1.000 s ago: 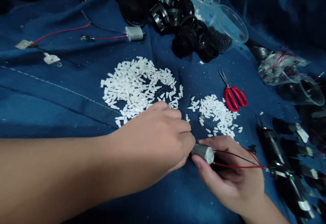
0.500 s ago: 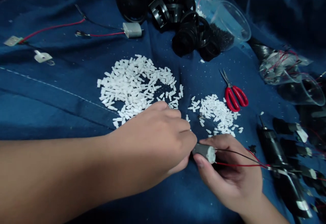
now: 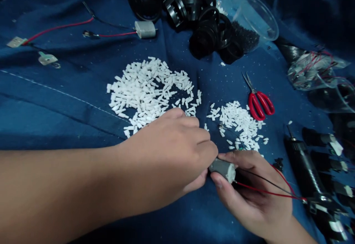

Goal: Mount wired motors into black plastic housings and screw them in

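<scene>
A small grey motor (image 3: 223, 170) with a whitish end cap sits between the thumb and fingers of my right hand (image 3: 257, 192). From its cap, a red wire (image 3: 266, 189) and a black wire run right over my palm. My left hand (image 3: 177, 151) is closed in a fist against the motor's other end. Its fingertips are turned away, so whatever they pinch is hidden. Just beyond my knuckles lies a large pile of small white plastic pieces (image 3: 141, 88). A smaller pile of white pieces (image 3: 240, 122) lies past my right hand.
Red-handled scissors (image 3: 260, 103) lie beside the smaller pile. A black cylindrical tool (image 3: 303, 166) with a thin bit is at right, near several dark motors. Black round housings (image 3: 203, 38) and clear cups (image 3: 259, 18) stand at the back. Another wired motor (image 3: 145, 29) lies at back left.
The view has shifted slightly, so the tabletop things sit a little further right. The motor has tilted a little in my right hand, and its wires now slope down more. Both hands keep their hold.
</scene>
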`<state>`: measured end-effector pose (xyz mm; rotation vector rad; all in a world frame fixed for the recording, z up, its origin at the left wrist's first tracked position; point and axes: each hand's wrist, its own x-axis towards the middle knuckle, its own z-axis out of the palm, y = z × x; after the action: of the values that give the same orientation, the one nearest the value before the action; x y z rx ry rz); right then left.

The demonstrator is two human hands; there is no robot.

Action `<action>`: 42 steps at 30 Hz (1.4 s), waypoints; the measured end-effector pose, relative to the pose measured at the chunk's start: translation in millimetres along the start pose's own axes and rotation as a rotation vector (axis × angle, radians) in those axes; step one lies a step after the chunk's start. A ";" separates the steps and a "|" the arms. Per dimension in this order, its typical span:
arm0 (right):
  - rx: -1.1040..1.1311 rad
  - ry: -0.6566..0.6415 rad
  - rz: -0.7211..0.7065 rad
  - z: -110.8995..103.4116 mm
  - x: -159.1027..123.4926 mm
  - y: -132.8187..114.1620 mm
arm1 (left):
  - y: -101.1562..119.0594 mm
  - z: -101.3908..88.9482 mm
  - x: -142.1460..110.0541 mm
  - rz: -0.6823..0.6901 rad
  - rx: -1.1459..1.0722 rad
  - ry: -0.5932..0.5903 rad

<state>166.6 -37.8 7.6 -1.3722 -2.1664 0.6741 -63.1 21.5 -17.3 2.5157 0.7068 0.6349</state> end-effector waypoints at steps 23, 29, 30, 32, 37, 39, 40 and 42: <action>-0.036 -0.016 0.012 0.5 1.1 -1.8 | -3.0 2.7 1.3 0.015 0.048 0.033; -0.056 -0.043 -0.001 -1.2 4.4 -2.9 | -3.6 3.1 1.6 0.033 0.058 0.034; -0.058 -0.046 -0.005 -1.3 4.5 -2.9 | -3.4 3.3 1.7 0.035 0.059 0.032; -0.069 -0.044 -0.017 -1.4 4.0 -2.7 | -3.1 4.3 1.7 0.040 0.065 0.045; -0.090 -0.050 -0.025 -1.1 2.3 -2.9 | -2.5 7.1 2.2 0.051 0.064 0.080; -0.080 -0.059 -0.020 -1.1 3.1 -3.6 | -2.2 6.4 2.6 0.055 0.055 0.071; -0.074 -0.062 -0.022 -1.1 3.7 -3.9 | -2.1 5.7 2.9 0.054 0.052 0.062; -0.071 -0.058 -0.025 -0.8 4.6 -4.0 | -2.0 3.9 3.5 0.045 0.054 0.033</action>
<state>162.7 -35.0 11.4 -1.3750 -2.2691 0.6407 -59.1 23.9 -20.4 2.5821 0.6898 0.6827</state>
